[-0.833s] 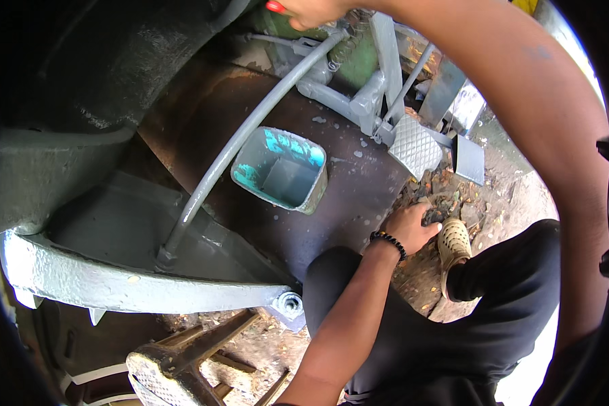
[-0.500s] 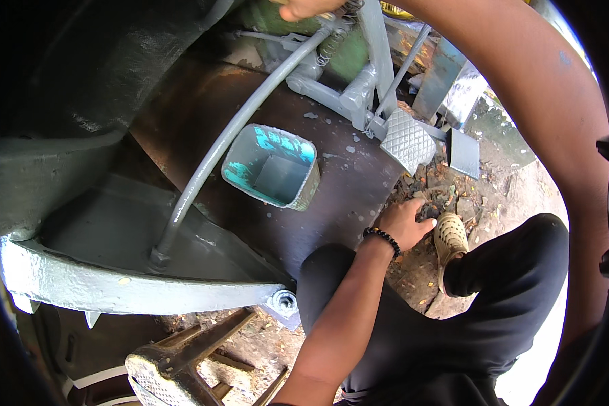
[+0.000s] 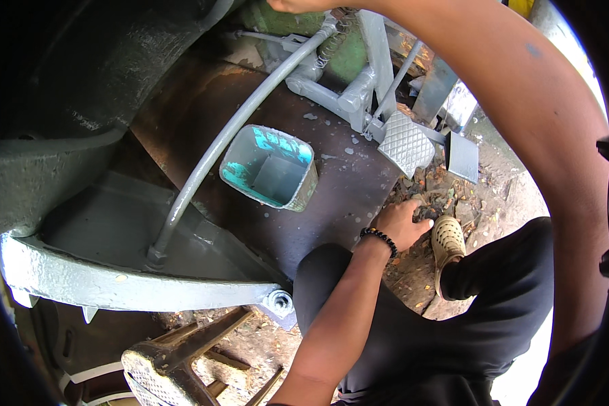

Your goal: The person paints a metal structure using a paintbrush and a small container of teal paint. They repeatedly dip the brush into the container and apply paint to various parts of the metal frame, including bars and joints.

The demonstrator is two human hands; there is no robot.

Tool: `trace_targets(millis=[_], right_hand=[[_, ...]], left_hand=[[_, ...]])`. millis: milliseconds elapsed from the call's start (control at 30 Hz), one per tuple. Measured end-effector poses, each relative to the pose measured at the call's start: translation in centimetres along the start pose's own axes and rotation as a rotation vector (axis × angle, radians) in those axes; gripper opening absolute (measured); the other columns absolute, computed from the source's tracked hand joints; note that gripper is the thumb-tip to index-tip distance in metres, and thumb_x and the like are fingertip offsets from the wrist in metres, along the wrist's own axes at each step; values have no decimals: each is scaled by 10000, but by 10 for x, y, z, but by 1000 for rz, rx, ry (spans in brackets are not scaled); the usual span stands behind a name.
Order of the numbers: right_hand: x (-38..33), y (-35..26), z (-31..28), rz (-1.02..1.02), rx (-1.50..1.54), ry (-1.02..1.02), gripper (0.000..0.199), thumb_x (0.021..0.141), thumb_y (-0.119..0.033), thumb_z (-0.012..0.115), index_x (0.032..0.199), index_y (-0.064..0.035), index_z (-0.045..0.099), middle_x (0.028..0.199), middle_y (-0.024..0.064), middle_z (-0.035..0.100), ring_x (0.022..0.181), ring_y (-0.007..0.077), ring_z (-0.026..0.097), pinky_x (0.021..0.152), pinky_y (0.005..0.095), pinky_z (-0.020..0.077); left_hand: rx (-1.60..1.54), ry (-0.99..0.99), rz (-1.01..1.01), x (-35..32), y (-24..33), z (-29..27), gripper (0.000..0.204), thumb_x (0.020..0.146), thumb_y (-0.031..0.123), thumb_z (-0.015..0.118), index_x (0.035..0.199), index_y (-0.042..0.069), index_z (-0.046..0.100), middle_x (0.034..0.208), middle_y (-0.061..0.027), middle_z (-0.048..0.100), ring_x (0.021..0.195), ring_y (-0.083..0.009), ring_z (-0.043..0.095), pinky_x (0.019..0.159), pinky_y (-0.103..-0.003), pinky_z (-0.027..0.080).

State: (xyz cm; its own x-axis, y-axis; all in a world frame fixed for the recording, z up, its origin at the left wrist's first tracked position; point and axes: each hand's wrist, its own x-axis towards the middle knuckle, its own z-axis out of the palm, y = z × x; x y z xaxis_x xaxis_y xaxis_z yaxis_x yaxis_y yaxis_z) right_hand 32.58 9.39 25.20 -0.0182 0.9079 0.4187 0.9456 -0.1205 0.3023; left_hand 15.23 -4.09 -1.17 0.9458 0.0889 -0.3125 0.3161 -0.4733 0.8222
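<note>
At the top edge my right hand [image 3: 292, 5] is mostly cut off, so I cannot see what its fingers do or hold. It is beside the upper end of a curved grey-painted rod [image 3: 240, 120]. My left hand [image 3: 399, 224], with a dark beaded bracelet at the wrist, hangs over the edge of the dark metal plate [image 3: 348, 196] beyond my knee. Its thumb stands apart from the fingers, and nothing shows in it. On the plate stands an open square paint tub [image 3: 301, 193], streaked turquoise and grey inside.
A ridged grey pedal [image 3: 406, 143] and a smoother one [image 3: 463, 157] stick out at the right, below grey linkages and a spring. A curved grey panel [image 3: 142, 289] is at the left, above a worn stool [image 3: 172, 362]. My foot wears a beige clog [image 3: 446, 241].
My right hand has moved slightly up and left, further out of the picture, and its forearm sits lower across the view. The left hand stays nearly where it was.
</note>
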Motion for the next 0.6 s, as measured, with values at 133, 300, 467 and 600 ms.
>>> trace_targets(millis=[133,300,467,600], right_hand=[[-23,4,-8,-49,93,177,242,817,-244,656,928,-50,748,906,205,727,895,400,704,808,473,567],[-91,-29,-14,109,258,227,257,853,-242,670,1019,-53,721,937,192,723,871,379,705,795,460,565],[-178,-108,9,242,627,657,213,918,-60,668,1123,-6,687,1000,173,704,878,304,706,797,377,561],[-227,-156,22,560,870,702,200,916,-33,656,1108,6,697,991,187,692,858,303,688,762,350,540]], left_hand=[[7,-8,-7,1,2,-1,642,876,398,704,1357,-10,581,1230,-250,672,1165,-352,648,1001,-414,501],[-18,-1,-13,0,3,-1,612,874,376,713,1335,-10,596,1243,-244,665,1162,-352,646,993,-422,504],[-95,125,150,5,-5,13,559,891,385,662,1342,68,570,1220,-266,663,1165,-413,623,1001,-481,482],[-301,207,344,12,-11,21,564,910,408,621,1367,85,554,1235,-252,664,1183,-406,618,990,-473,482]])
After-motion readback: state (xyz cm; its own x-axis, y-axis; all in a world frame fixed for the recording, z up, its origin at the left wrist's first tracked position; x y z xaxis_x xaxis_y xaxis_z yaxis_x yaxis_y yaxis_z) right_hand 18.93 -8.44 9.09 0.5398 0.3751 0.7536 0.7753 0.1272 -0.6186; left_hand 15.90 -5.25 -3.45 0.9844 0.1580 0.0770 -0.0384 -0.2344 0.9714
